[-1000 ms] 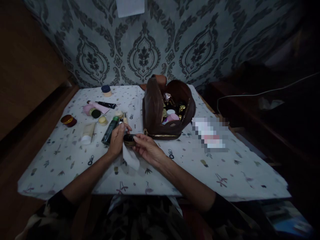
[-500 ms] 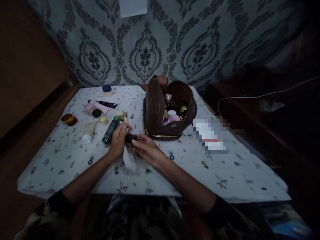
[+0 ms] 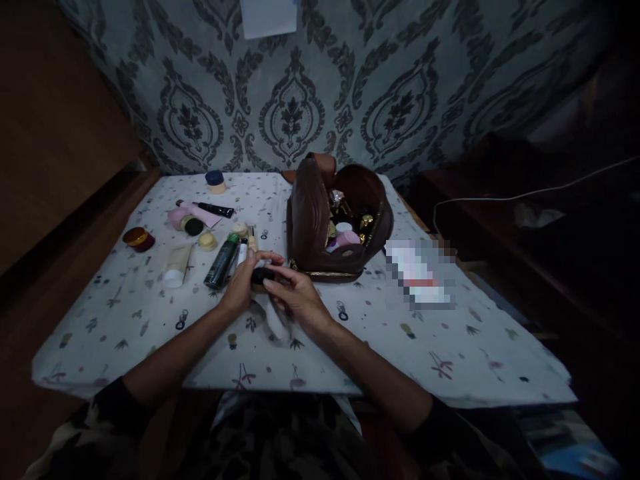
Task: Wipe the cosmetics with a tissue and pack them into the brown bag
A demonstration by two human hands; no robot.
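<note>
Between my two hands is a small dark jar [image 3: 262, 275]. My right hand [image 3: 299, 297] has its fingers closed round the jar's right side. My left hand [image 3: 242, 283] grips it from the left, and a white cloth [image 3: 276, 323] hangs below the hands. Just left of my left hand lies a dark green bottle [image 3: 221, 261], with a small white tube [image 3: 243, 252] and a beige tube [image 3: 252, 241] beside it. Behind my right hand stands an open brown bag [image 3: 310, 217] holding several items, among them a pink container [image 3: 349, 237].
On the left of the table [image 3: 165, 360] are a cream tube [image 3: 177, 265], a dark red jar [image 3: 139, 239], a yellow jar [image 3: 207, 241], a black tube [image 3: 218, 210] and a blue-lidded jar [image 3: 215, 181]. A blurred-out item [image 3: 420, 272] lies right of the bag.
The white cloth's hanging end has swung to the right. My left hand has shifted slightly right, its fingers now further over the jar, and more of the small tubes shows.
</note>
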